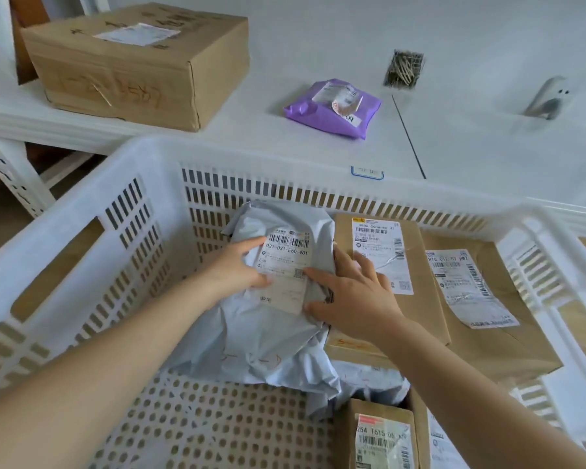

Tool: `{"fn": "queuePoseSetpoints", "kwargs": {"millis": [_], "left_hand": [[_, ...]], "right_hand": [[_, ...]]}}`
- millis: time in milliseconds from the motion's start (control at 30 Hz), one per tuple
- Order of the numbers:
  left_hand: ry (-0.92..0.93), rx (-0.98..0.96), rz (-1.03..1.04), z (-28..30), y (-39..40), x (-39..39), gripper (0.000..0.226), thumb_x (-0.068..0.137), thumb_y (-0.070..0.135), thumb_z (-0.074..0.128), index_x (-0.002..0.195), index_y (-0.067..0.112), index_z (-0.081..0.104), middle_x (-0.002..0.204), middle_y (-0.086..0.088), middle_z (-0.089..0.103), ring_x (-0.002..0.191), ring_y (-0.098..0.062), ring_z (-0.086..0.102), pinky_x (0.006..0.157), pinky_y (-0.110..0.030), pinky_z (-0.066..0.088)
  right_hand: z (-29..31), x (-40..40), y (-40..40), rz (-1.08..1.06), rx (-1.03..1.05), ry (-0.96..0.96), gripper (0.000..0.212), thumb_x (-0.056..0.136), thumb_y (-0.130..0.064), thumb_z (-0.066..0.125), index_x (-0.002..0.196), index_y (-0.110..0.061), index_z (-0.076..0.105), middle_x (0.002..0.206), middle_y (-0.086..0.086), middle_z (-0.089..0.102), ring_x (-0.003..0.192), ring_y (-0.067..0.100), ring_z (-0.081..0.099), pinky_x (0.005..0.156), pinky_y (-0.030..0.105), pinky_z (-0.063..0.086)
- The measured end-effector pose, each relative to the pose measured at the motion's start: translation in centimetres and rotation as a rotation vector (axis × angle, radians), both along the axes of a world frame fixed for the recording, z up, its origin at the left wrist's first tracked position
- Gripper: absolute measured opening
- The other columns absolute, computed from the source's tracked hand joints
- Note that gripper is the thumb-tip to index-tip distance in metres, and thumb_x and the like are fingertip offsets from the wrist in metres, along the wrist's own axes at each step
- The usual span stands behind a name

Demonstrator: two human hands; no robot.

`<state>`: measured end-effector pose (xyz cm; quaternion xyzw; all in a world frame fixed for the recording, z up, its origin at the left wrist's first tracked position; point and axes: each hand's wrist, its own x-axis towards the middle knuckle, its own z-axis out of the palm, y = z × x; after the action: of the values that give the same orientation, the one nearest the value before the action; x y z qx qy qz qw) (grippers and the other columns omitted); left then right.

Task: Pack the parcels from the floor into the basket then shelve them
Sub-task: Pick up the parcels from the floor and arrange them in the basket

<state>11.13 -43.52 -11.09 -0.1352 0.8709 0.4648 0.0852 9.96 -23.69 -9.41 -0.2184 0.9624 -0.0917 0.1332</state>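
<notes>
A white slotted basket [82, 204] fills the lower view. Inside it lies a grey plastic mailer parcel [268, 340] with a white barcode label. My left hand [234, 269] grips the mailer's left side, thumb on the label. My right hand [352, 299] holds its right edge, fingers spread, some slipped between the mailer and a brown carton [383, 252]. A second brown carton [494, 319] sits to the right, and a small brown box [383, 434] lies at the basket's near edge. On the white shelf [251, 96] behind rest a purple mailer [332, 110] and a large cardboard box [136, 62].
The shelf's perforated white upright [11, 174] stands at left beside the basket. A small blue-edged label [367, 172] marks the shelf's front edge. A seam line [408, 137] splits the shelf surface. Another grey mailer [372, 384] lies under the held one.
</notes>
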Motion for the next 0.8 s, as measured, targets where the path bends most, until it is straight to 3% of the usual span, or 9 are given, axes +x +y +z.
{"fn": "queuePoseSetpoints", "kwargs": {"millis": [100,200,400,500,600,667,800], "left_hand": [[-0.032,-0.024,0.033,-0.3,0.1,-0.7,0.085,0.068,0.02,0.08,0.137,0.045,0.036,0.146,0.003,0.04,0.122,-0.016,0.045,0.094,-0.027,0.038],[-0.045,-0.03,0.035,-0.3,-0.2,-0.8,0.085,0.069,0.018,0.079,0.138,0.043,0.036,0.144,0.002,0.041,0.128,-0.019,0.042,0.103,-0.033,0.035],[-0.046,-0.086,0.001,0.6,-0.5,-0.3,0.087,0.077,0.021,0.072,0.145,0.037,0.02,0.149,-0.005,0.033,0.13,-0.023,0.039,0.092,-0.03,0.035],[-0.004,-0.123,0.062,1.4,0.1,0.3,0.076,0.081,0.021,0.067,0.144,0.03,0.026,0.15,-0.005,0.031,0.129,-0.026,0.04,0.089,-0.03,0.039],[0.029,-0.419,0.048,3.0,1.1,0.7,0.064,0.081,0.028,0.065,0.139,0.028,0.037,0.142,-0.011,0.041,0.118,-0.03,0.05,0.091,-0.035,0.045],[0.082,-0.555,0.011,4.3,2.4,0.6,0.055,0.081,0.029,0.063,0.133,0.025,0.046,0.137,-0.01,0.047,0.116,-0.03,0.051,0.09,-0.035,0.045],[0.206,-0.605,-0.079,7.1,6.4,-0.1,0.038,0.084,0.029,0.06,0.122,0.023,0.055,0.132,-0.006,0.053,0.118,-0.027,0.05,0.093,-0.035,0.043]], "right_hand": [[-0.5,0.0,0.1,-0.018,0.005,0.007,0.062,0.079,-0.05,0.048,0.136,-0.051,0.026,0.154,-0.012,-0.017,0.141,0.019,-0.014,0.113,0.045,0.003],[-0.6,0.2,0.2,-0.011,-0.027,0.003,0.06,0.08,-0.051,0.049,0.136,-0.05,0.028,0.155,-0.011,-0.017,0.141,0.021,-0.014,0.113,0.046,0.002],[0.7,0.5,1.6,0.024,-0.109,-0.02,0.054,0.084,-0.05,0.051,0.135,-0.043,0.036,0.157,-0.006,-0.001,0.143,0.022,-0.003,0.113,0.048,0.009],[1.6,1.0,2.6,0.022,-0.1,-0.027,0.053,0.087,-0.049,0.048,0.137,-0.043,0.033,0.156,-0.005,0.007,0.143,0.021,0.002,0.113,0.047,0.012],[3.2,1.3,3.9,0.042,-0.06,-0.003,0.048,0.089,-0.046,0.046,0.136,-0.04,0.036,0.153,-0.002,0.023,0.14,0.022,0.016,0.111,0.044,0.019],[4.5,1.5,5.2,0.028,-0.056,0.011,0.045,0.089,-0.041,0.048,0.133,-0.034,0.042,0.144,-0.001,0.038,0.131,0.022,0.033,0.105,0.041,0.031],[7.7,1.9,9.5,-0.072,-0.066,0.054,0.036,0.088,-0.035,0.052,0.123,-0.026,0.052,0.12,0.001,0.059,0.108,0.021,0.054,0.091,0.037,0.047]]}}
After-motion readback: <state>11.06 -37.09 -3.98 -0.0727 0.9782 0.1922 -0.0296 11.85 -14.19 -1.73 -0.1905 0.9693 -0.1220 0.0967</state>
